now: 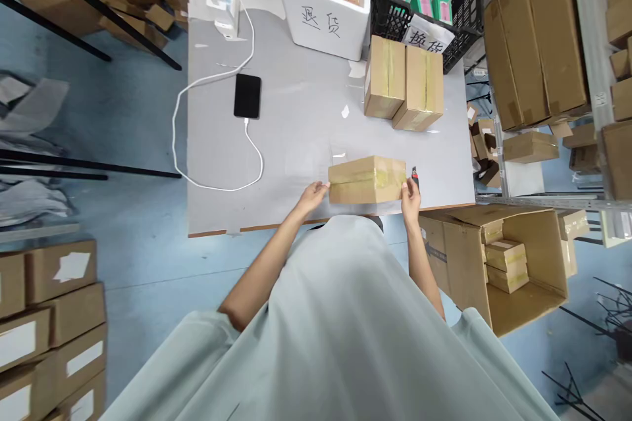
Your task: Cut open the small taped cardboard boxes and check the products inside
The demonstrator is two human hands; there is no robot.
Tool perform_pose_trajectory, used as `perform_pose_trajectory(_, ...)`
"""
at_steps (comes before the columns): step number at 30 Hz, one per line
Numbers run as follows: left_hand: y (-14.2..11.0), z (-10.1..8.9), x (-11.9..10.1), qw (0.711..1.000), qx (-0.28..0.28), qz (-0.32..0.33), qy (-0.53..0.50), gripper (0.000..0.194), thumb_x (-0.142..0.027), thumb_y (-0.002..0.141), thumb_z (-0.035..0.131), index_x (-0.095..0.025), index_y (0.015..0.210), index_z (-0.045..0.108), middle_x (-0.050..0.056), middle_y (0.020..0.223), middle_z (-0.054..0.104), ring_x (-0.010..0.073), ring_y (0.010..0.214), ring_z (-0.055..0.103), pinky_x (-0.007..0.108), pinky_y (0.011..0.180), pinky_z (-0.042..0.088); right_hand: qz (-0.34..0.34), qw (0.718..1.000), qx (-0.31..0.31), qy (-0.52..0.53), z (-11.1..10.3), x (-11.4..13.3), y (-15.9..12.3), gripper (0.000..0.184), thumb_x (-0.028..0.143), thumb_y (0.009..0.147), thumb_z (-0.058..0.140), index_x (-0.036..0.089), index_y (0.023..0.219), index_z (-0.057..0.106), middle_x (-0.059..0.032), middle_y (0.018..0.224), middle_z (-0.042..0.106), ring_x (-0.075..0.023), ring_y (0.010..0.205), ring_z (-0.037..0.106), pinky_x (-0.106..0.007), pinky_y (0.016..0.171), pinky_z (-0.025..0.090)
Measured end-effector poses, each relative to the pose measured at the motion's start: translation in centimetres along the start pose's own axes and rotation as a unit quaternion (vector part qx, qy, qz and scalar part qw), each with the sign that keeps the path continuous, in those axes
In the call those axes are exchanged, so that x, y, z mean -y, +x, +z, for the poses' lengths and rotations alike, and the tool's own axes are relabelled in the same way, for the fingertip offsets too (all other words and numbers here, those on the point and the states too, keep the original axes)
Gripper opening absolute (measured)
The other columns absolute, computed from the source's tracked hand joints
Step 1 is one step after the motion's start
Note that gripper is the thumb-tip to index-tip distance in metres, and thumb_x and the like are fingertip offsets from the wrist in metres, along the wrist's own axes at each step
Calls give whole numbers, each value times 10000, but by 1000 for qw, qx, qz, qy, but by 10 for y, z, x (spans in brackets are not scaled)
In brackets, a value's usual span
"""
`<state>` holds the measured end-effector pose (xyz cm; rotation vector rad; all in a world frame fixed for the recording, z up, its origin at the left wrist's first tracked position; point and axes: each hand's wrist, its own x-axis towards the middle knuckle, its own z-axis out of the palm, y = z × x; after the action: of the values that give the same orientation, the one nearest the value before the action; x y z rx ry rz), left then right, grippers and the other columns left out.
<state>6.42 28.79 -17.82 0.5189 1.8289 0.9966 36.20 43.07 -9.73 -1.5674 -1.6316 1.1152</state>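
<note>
Two hands hold one small taped cardboard box [365,181] between them, one at each end. The left hand [315,196] has its fingertips on the left end, and the right hand [411,200] grips the low corner of the right end. The box is just below the middle of the frame, by the front edge of the gray table [296,125]. Right beside the right hand is a red and black tool [415,177], maybe a box cutter; it is too small to be sure.

Above and to the right, two taped cartons [419,89] stand side by side. Behind them, at the top, are a white bin [323,29] with black writing and a black plastic crate [464,29] with green and pink packs [422,1] in it. To the upper left, a black phone [247,96] is plugged into a white cable [174,123]. At the lower right, a big open carton [467,276] has small boxes [506,256] inside.
</note>
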Motion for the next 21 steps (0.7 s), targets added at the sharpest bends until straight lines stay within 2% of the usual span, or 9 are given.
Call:
perform_pose_trajectory(2,-1,9,-2,999,33,-14,-23,654,-749,916,790,-153,1184,811,224,1248,856,382,1231,805,485,1021,650,-11,1000,-14,-6,-13,2,1,954,877,1054,499,149,1648,666,-249,1708,643,-376,1640,585,-626,1359,478)
perform_pose_trajectory(4,-4,18,-6,997,63,-18,-51,630,-741,879,834,-168,1142,824,185,1211,872,360,1186,814,461,1012,658,-26,999,22,-8,-19,9,-3,882,839,1090,500,194,1668,666,-198,1767,603,-349,1695,528,-611,1415,411)
perform_pose_trajectory(7,-8,31,-13,993,83,-7,-80,599,-740,857,861,-186,1083,842,137,1171,887,329,1144,814,435,1004,664,-39,998,47,-33,-13,22,-13,886,820,1086,570,233,1748,589,-152,1849,509,-337,1771,413,-609,1471,303)
perform_pose_trajectory(10,-11,31,-16,994,68,2,-90,574,-706,826,895,-178,1046,845,130,1130,889,332,1092,818,446,990,668,-50,996,42,-53,-1,30,-18,939,829,1072,598,249,1805,509,-135,1884,454,-337,1806,337,-616,1485,263)
perform_pose_trajectory(13,-17,12,-11,996,24,9,-88,510,-628,826,904,-178,1057,841,138,1161,887,338,1101,823,459,1033,658,-44,996,69,-37,13,28,-18,946,857,1080,540,244,1800,518,-124,1876,474,-321,1793,371,-573,1482,292)
perform_pose_trajectory(18,-37,-36,7,996,-56,3,-68,435,-507,853,878,-176,1135,850,145,1230,880,321,1086,830,449,1060,651,-29,990,137,27,45,10,-18,995,908,1066,481,180,1734,603,-158,1753,632,-322,1684,546,-527,1446,380)
perform_pose_trajectory(21,-45,-52,17,994,-74,-1,-83,480,-504,832,902,-167,1171,854,142,1244,878,309,1071,830,439,1046,659,-32,987,160,1,62,1,-22,933,842,1117,416,164,1734,587,-176,1723,660,-320,1650,584,-536,1418,423)
